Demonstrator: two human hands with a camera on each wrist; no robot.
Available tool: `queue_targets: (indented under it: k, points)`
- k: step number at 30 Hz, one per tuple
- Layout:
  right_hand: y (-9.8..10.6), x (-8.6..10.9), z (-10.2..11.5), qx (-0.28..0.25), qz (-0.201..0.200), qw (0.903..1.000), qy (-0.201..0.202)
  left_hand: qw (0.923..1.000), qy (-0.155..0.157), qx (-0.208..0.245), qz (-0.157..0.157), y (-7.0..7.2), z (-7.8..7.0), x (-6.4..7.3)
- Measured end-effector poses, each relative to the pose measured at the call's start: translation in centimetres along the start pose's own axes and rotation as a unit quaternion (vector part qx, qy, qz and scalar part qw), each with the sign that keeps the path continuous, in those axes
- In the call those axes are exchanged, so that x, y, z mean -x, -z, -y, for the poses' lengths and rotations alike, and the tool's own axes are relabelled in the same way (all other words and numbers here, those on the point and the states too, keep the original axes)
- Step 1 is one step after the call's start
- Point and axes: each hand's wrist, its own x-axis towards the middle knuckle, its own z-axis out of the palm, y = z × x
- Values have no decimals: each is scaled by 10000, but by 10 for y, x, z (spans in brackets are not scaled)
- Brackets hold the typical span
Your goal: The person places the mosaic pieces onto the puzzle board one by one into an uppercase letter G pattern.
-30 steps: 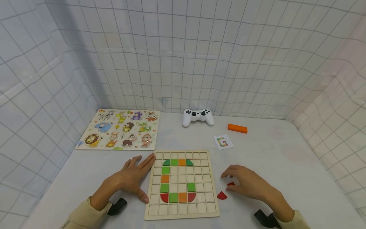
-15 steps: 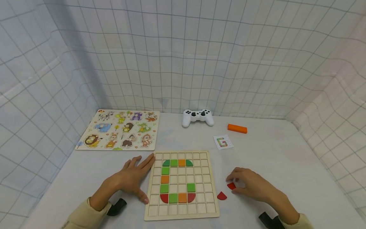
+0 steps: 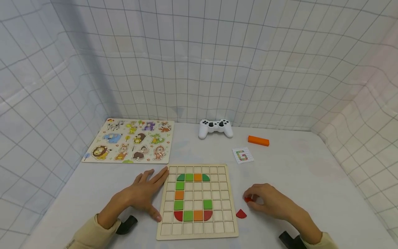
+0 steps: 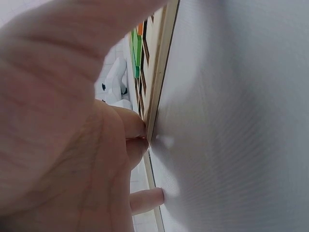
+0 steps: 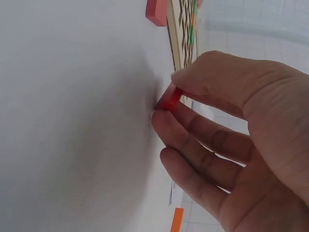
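A wooden grid board (image 3: pixel 220 226) lies flat at the front middle, with green, orange and red tiles (image 3: pixel 189 177) set in some of its squares in a C-like outline. My left hand (image 3: pixel 143 192) rests at the board's left edge, fingers and thumb spread, fingertips right at the rim in the left wrist view. Right of the board, my right hand (image 3: pixel 267 200) pinches a red quarter-round tile (image 5: pixel 170 98) between thumb and fingers, low over the table. Another red quarter-round tile (image 3: pixel 241 214) lies on the table between that hand and the board.
Behind the board are a small pattern card (image 3: pixel 243 155), an orange block (image 3: pixel 258 140) and a white game controller (image 3: pixel 215 128). An animal puzzle board (image 3: pixel 129 141) lies at the back left. Gridded white cloth walls (image 3: pixel 199 69) enclose the table.
My right hand has drawn back a little, closed its thumb and fingers on the red tile and shifted it slightly left. The left hand and board have stayed put.
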Motion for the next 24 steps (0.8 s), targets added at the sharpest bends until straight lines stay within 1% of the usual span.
queue_targets:
  k: [7,9,12,16,20,24]
  points:
    - [-1,-8,3,98,-490,9986,157,10000,25,30,-7,0,-1,1]
    - [-1,-12,5,113,-569,9981,187,10000,35,23,-13,0,-2,2]
    - [0,-18,9,94,-589,9980,203,10000,30,31,-17,1,-3,2]
    - [2,-29,16,-113,-551,9981,232,10000,10,42,-8,2,-3,2]
    - [2,-41,25,-385,-595,9971,274,10000,-17,24,-7,2,-2,1]
    - [1,-53,33,-466,-645,9964,299,10000,-23,51,-17,3,-1,0]
